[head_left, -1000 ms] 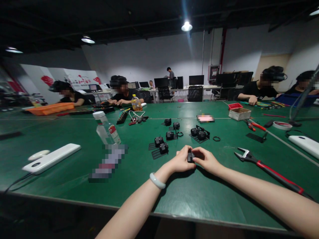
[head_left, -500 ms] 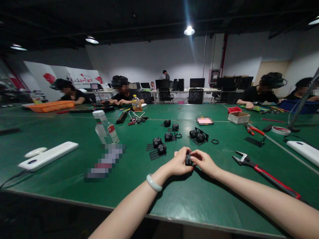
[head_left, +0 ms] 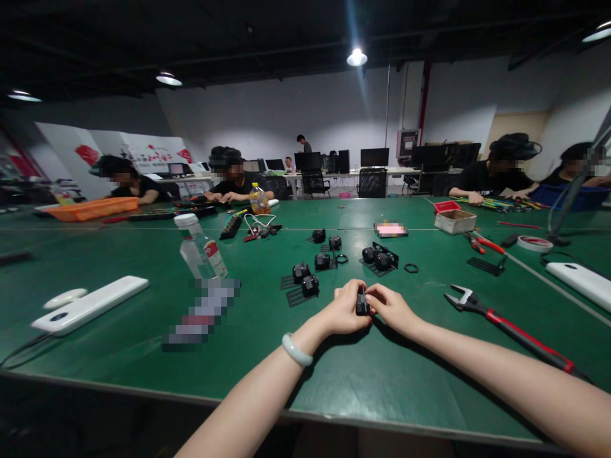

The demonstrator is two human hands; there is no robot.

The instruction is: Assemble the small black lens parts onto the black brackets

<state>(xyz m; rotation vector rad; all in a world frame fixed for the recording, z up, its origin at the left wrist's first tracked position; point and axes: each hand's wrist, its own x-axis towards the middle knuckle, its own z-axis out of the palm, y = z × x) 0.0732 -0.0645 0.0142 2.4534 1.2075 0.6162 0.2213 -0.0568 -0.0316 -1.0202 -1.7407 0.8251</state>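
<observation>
Between my hands is a small black plastic fitting (head_left: 362,305), just above the green table. My left hand (head_left: 346,310), with a pale bangle at its wrist, wraps round it from the left. The fingertips of my right hand (head_left: 389,306) pinch its right side; part of the fitting is hidden by the fingers. Beyond them lie several similar black fittings with slotted plates, among them a pair (head_left: 308,284) to the left and another cluster (head_left: 380,257) straight ahead. A loose black ring nut (head_left: 411,268) rests right of that cluster.
An adjustable wrench (head_left: 506,327) lies right of my right arm, with red-handled pliers (head_left: 482,243) farther back. Left stand a clear bottle (head_left: 200,248) and a white power bank-like device (head_left: 93,305). A small box (head_left: 455,221) sits back right. Co-workers sit across the green table (head_left: 258,343).
The view has shifted slightly. Both hands stay together around the black fitting, with only a small movement of the fingers.
</observation>
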